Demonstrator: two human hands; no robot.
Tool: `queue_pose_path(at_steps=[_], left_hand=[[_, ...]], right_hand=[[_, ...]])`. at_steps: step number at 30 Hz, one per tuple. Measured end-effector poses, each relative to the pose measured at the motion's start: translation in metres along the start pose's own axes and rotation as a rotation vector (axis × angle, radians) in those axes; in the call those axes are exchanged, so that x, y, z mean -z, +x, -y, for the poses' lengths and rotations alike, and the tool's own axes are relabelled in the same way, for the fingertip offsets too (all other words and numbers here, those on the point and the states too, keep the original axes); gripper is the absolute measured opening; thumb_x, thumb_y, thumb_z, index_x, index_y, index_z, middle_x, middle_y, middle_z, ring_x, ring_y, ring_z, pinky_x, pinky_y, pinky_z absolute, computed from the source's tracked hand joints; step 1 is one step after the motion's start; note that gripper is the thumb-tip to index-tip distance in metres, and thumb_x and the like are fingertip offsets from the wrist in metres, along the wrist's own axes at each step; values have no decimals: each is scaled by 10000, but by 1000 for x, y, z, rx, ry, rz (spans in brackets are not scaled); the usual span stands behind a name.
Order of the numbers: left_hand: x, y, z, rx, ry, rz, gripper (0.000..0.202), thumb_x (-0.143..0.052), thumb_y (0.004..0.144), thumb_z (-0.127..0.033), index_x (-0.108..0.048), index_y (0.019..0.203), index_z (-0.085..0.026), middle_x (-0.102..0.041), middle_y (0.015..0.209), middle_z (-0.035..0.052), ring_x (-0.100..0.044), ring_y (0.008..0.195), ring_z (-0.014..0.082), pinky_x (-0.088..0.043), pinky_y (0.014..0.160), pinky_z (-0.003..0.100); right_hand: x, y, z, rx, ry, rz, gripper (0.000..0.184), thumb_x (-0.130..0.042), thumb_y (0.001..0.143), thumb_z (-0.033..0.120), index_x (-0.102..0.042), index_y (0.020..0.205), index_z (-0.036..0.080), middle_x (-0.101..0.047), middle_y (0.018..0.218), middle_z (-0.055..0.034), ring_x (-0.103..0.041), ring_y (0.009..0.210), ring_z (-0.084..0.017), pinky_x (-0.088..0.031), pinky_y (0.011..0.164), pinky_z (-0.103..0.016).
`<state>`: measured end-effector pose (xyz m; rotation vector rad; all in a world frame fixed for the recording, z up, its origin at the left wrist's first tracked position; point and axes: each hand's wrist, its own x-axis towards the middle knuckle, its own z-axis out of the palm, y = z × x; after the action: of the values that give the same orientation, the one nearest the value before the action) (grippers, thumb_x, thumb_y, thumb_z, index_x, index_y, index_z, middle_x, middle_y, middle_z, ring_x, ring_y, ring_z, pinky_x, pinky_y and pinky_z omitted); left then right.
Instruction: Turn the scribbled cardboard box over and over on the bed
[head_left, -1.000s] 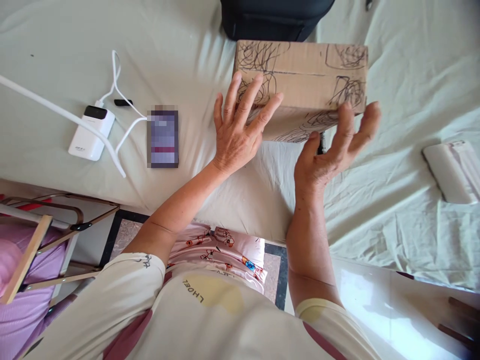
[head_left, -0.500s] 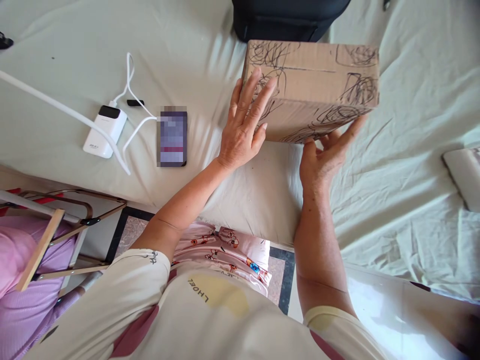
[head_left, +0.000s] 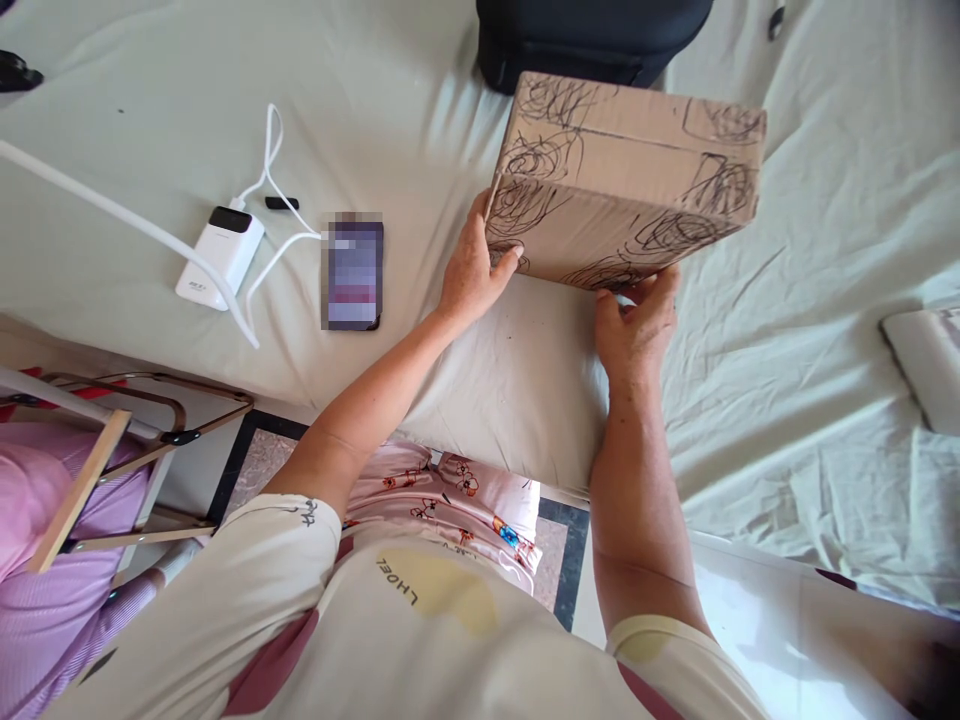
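A cardboard box with dark scribbles on its faces is tilted over the pale sheet, near the black case at the back. My left hand grips its left side low down, thumb on the front face and the other fingers partly hidden behind the edge. Under the box's lower front edge is my right hand, its fingers curled beneath and partly out of sight. Both hands are closed on the box.
A black case stands behind the box. To the left lie a white power bank with a white cable and a phone with a blurred screen. A folding chair is at lower left; a pale block-shaped thing is at far right.
My left hand has slid off the box's upper face down to its left side. The box has tipped, showing more of its front face. My right hand has shifted slightly left beneath it.
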<state>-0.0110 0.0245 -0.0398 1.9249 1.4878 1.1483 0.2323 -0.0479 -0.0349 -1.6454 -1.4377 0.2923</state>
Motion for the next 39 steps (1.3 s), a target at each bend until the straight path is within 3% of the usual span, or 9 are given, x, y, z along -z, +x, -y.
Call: queue_pose_path(at_steps=[5, 11, 16, 21, 25, 29, 33, 36, 39], left_hand=[[4, -2, -6, 22, -21, -3, 819, -606, 947, -454, -214, 1622, -205, -400, 1720, 160, -364, 1633, 278, -309, 1360, 440], [22, -8, -29, -59, 17, -170, 829, -433, 986, -735, -205, 1645, -288, -487, 1664, 104, -471, 1558, 289, -353, 1336, 432], [33, -7, -42, -100, 21, -330, 798, -187, 952, -867, -381, 1538, -361, -583, 1548, 75, -579, 1434, 253, -450, 1260, 410], [30, -6, -37, -71, -9, -176, 747, -221, 1003, -742, -417, 1578, -306, -494, 1639, 99, -425, 1573, 288, -316, 1355, 491], [23, -8, -33, -15, -35, -76, 678, -452, 978, -668, -431, 1607, -416, -403, 1728, -10, -78, 1715, 291, -186, 1393, 595], [22, -10, -40, -9, -14, -106, 704, -544, 936, -716, -457, 1587, -459, -240, 1794, -96, 160, 1707, 296, -28, 1391, 677], [24, -15, -53, -85, 9, -83, 830, -380, 939, -848, -469, 1594, -345, -93, 1832, -33, 60, 1716, 337, -90, 1401, 641], [24, -20, -62, -169, -75, 43, 958, -166, 953, -868, -460, 1603, -229, -134, 1827, 63, -114, 1714, 275, -247, 1407, 467], [21, -23, -65, -188, -100, 78, 992, -130, 928, -899, -448, 1598, -241, -195, 1816, 29, -195, 1699, 254, -325, 1380, 392]], right_hand=[[9, -1, 17, -62, -5, -12, 674, -589, 774, 280, -453, 1433, 231, -712, 1114, -101, -725, 948, -263, -601, 833, -461], [22, -3, 40, 72, 89, -199, 608, -551, 915, 369, -431, 1489, 210, -646, 972, -55, -634, 877, -207, -569, 905, -444], [24, -5, 51, 180, 216, -350, 568, -509, 990, 558, -501, 1411, 175, -574, 923, -62, -610, 874, -227, -561, 901, -471], [25, -5, 45, 153, 192, -221, 460, -472, 1023, 563, -554, 1340, 240, -594, 1085, -109, -636, 1006, -265, -543, 966, -515], [24, -6, 43, 164, 146, -172, 442, -488, 1029, 592, -571, 1327, 276, -611, 1130, -117, -639, 1027, -270, -572, 935, -519], [20, -16, 56, 230, 180, -202, 367, -554, 1014, 610, -623, 1222, 316, -641, 1021, -79, -663, 893, -235, -611, 801, -466], [12, -31, 76, 289, 252, -23, 332, -548, 1032, 544, -620, 1290, 348, -710, 1060, -61, -729, 868, -224, -654, 832, -476], [7, -39, 88, 365, 275, 156, 413, -533, 1029, 472, -594, 1423, 368, -734, 1201, -62, -754, 1047, -257, -658, 937, -496], [5, -40, 92, 377, 289, 194, 443, -546, 1010, 383, -597, 1450, 400, -741, 1259, -32, -750, 1089, -243, -658, 942, -461]])
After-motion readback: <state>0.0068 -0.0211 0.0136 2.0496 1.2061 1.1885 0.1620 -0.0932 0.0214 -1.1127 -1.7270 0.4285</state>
